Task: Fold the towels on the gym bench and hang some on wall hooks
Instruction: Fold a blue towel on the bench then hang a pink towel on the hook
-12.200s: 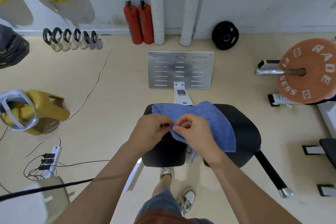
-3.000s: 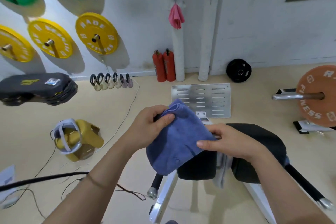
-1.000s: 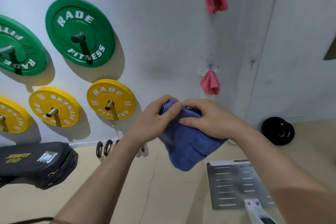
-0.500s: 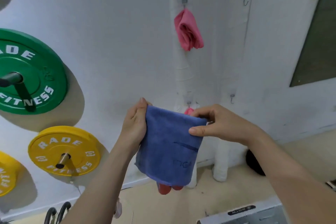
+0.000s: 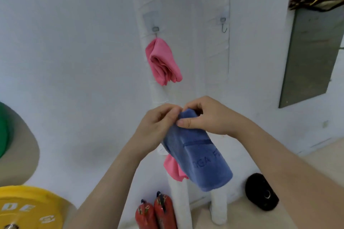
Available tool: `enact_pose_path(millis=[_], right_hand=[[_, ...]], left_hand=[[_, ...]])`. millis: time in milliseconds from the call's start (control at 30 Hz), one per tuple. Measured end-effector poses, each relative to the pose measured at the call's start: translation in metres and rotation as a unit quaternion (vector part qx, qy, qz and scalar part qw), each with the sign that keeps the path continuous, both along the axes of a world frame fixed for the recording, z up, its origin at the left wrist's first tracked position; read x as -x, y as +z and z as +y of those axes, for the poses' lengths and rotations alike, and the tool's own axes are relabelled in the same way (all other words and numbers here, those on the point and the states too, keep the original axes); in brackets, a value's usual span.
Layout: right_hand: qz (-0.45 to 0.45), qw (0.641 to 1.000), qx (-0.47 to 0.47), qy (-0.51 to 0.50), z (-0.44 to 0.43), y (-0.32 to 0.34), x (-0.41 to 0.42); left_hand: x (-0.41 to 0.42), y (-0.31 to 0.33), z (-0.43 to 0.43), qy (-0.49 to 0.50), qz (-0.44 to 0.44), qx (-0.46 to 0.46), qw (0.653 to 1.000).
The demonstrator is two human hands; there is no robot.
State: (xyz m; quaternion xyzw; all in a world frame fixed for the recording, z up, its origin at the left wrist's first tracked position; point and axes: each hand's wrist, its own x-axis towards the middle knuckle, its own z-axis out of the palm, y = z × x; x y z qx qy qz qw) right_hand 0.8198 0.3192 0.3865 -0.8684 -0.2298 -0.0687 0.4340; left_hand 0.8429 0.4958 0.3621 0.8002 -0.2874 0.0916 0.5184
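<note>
A folded blue towel (image 5: 199,156) hangs in front of the white wall, pinched at its top corner by my left hand (image 5: 158,126) and my right hand (image 5: 206,117), which meet there. A pink towel (image 5: 162,62) hangs from a wall hook (image 5: 155,29) on the left white pipe. Part of a second pink towel (image 5: 174,170) shows lower down, half hidden behind the blue towel. A bare metal hook (image 5: 223,25) sits on the wall up and to the right. The gym bench is out of view.
Two red fire extinguishers (image 5: 155,212) stand at the foot of the white pipes. A black weight plate (image 5: 261,192) leans on the wall at lower right. A yellow plate (image 5: 22,210) and a green plate (image 5: 2,130) hang at left. A grey panel (image 5: 312,42) is at upper right.
My hands have come together at the top of the blue towel, which was spread between them half a second ago. The view has tilted up; both upper hooks sit lower in frame.
</note>
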Motion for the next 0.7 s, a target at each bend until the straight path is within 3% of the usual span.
enact_pose_path(millis=[67, 167, 267, 467, 700], right_hand=[[0.021, 1.0, -0.005, 0.022, -0.015, 0.01, -0.017], [0.04, 0.996, 0.057, 0.053, -0.035, 0.032, -0.042], [0.029, 0.992, 0.102, 0.062, -0.047, 0.061, -0.067], [-0.038, 0.997, 0.033, 0.06, -0.048, 0.122, -0.11], [-0.088, 0.987, -0.046, 0.127, -0.038, 0.192, -0.163]], left_hand=[[-0.006, 0.015, -0.018, -0.04, 0.006, -0.045, 0.998], [-0.028, 0.033, -0.034, -0.024, 0.024, -0.084, 0.996], [-0.046, 0.056, -0.038, 0.025, 0.011, -0.056, 0.998], [-0.079, 0.123, -0.037, 0.0, 0.026, -0.023, 0.999], [-0.135, 0.206, -0.022, -0.037, -0.043, 0.078, 0.995]])
